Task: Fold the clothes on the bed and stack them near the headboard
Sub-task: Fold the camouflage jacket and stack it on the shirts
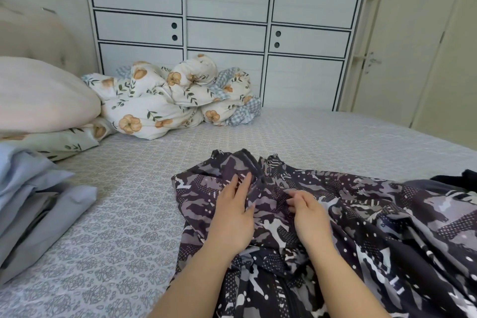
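Room: you face a white wardrobe [227, 20] with black-lined panels; a pale door [402, 54] stands at your right.
Bed: its sheet [116, 214], grey with a leafy print, fills the lower part of your view.
Bedding: a floral duvet [165, 100] lies bunched against the wardrobe, with a pink pillow [44, 95] to its left by the padded headboard [33, 36].
Stack: folded blue-grey clothes [33, 201] sit at your left edge, just below the pillow.
Jacket: a dark camouflage-print jacket [374, 227] lies spread and creased on the bed right in front of you, collar pointing away, zip down the front.
Hands: your left hand [233, 212] lies with straight fingers on the jacket near the collar; your right hand [308, 217], just beside it, pinches a fold of the same fabric.
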